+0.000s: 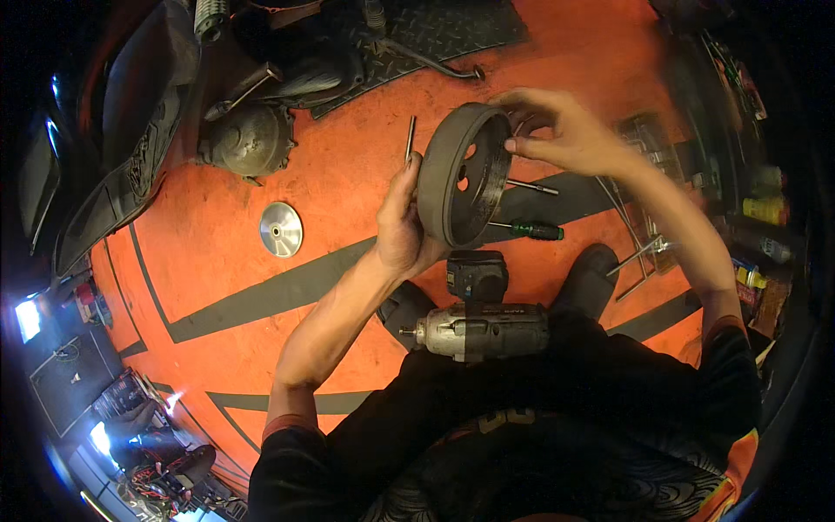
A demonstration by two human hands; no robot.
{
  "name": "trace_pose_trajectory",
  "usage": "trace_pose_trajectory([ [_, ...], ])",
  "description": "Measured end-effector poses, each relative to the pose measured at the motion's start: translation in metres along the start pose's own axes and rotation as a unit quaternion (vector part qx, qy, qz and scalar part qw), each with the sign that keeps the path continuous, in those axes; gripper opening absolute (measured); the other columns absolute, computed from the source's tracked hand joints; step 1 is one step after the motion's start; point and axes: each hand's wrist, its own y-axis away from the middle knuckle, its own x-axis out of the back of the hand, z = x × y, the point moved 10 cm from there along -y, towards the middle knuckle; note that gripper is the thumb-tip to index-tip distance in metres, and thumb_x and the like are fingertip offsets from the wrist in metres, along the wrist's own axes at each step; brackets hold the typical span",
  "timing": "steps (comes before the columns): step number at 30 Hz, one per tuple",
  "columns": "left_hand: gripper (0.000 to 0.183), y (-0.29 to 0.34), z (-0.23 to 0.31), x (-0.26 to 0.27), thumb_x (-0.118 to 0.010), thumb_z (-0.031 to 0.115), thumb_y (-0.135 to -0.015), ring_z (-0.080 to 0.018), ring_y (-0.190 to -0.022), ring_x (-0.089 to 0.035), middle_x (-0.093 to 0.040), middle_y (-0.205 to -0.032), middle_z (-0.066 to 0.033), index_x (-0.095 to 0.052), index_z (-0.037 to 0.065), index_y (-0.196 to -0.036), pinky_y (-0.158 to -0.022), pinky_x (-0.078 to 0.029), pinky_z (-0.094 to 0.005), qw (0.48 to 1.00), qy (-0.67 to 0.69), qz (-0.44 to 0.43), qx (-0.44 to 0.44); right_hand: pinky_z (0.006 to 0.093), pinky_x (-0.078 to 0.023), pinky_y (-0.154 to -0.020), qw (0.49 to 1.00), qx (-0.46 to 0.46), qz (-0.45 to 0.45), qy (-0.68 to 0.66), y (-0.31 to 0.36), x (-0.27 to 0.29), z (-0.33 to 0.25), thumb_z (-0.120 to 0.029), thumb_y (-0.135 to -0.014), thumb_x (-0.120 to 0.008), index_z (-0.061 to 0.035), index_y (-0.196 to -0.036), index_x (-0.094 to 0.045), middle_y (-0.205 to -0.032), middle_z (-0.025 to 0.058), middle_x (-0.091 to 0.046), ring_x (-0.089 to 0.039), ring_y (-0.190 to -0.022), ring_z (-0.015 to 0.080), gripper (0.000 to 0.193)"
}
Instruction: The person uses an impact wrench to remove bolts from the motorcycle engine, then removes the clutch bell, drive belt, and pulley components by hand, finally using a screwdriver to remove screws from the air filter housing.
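Note:
A dark round clutch bell point(450, 174), its hollow side toward the right, is tilted up between my hands above the floor. My left hand point(402, 222) grips its lower left side, thumb pointing up along the outer wall. My right hand point(557, 139) is closed on the upper right rim, with the thumb at the inner edge and the other fingers partly hidden. A thin metal rod point(410, 137) shows just above my left thumb; I cannot tell whether that hand holds it. Through the bell's holes the orange floor is visible.
A grey cordless impact wrench point(483, 332) lies at my lap. Beyond the bell are a green-handled screwdriver point(537, 230) and a metal shaft point(532, 187). A shiny pulley disc point(281, 230) and a round engine cover point(248, 143) lie left, near a motorbike point(130, 148). Metal tools point(639, 248) lie right.

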Motion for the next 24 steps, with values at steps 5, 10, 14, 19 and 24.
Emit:
trace_pose_trajectory([
  [5, 0.073, 0.0, 0.008, 0.012, -0.038, 0.065, -0.1, -0.0298, -0.123, -0.06, -0.058, -0.135, -0.0167, -0.05, 0.007, -0.142, -0.105, -0.05, -0.0503, 0.998, -0.061, 0.024, -0.002, 0.0275, -0.054, -0.075, 0.995, -0.062, 0.068, 0.044, 0.0, -0.015, 0.011, -0.014, -0.089, -0.076, 0.0015, -0.122, -0.063, -0.092, 0.0033, -0.065, -0.062, -0.085, 0.0106, 0.039],
  [10, 0.065, 0.002, 0.014, 0.011, -0.045, 0.049, -0.101, -0.0213, -0.108, -0.065, -0.064, -0.123, -0.011, -0.04, 0.005, -0.149, -0.092, -0.055, -0.0377, 0.997, -0.031, 0.037, -0.06, 0.0365, -0.055, -0.072, 0.992, -0.104, 0.056, 0.048, 0.004, -0.034, 0.015, -0.01, -0.078, -0.077, 0.002, -0.112, -0.068, -0.088, 0.0127, -0.073, -0.069, -0.078, 0.0218, 0.037],
  [14, 0.065, 0.001, 0.011, 0.024, -0.047, 0.057, -0.098, -0.0246, -0.106, -0.068, -0.068, -0.119, -0.0129, -0.056, 0.005, -0.136, -0.093, -0.057, -0.042, 0.994, -0.062, 0.075, -0.056, 0.0388, -0.053, -0.066, 0.99, -0.09, 0.064, 0.093, 0.0, -0.032, 0.01, -0.017, -0.08, -0.075, 0.0012, -0.103, -0.07, -0.084, 0.0136, -0.074, -0.07, -0.071, 0.0241, 0.03],
  [19, 0.069, 0.0, 0.006, 0.026, -0.042, 0.06, -0.099, -0.0239, -0.097, -0.07, -0.067, -0.115, -0.0152, -0.054, 0.003, -0.136, -0.08, -0.062, -0.0386, 0.997, -0.007, 0.064, -0.036, 0.032, -0.05, -0.061, 0.983, -0.089, 0.072, 0.142, -0.004, -0.036, 0.018, -0.02, -0.085, -0.077, -0.0004, -0.098, -0.068, -0.075, 0.008, -0.068, -0.064, -0.065, 0.0149, 0.025],
  [24, 0.077, 0.0, 0.005, 0.031, -0.033, 0.066, -0.099, -0.0197, -0.071, -0.073, -0.068, -0.096, -0.0149, -0.056, -0.002, -0.127, -0.053, -0.064, -0.0267, 0.993, -0.001, 0.116, -0.035, 0.0309, -0.047, -0.058, 0.993, -0.084, 0.044, 0.072, -0.007, -0.054, 0.031, -0.015, -0.083, -0.079, 0.0002, -0.095, -0.067, -0.072, 0.0044, -0.065, -0.06, -0.065, 0.0115, 0.023],
])
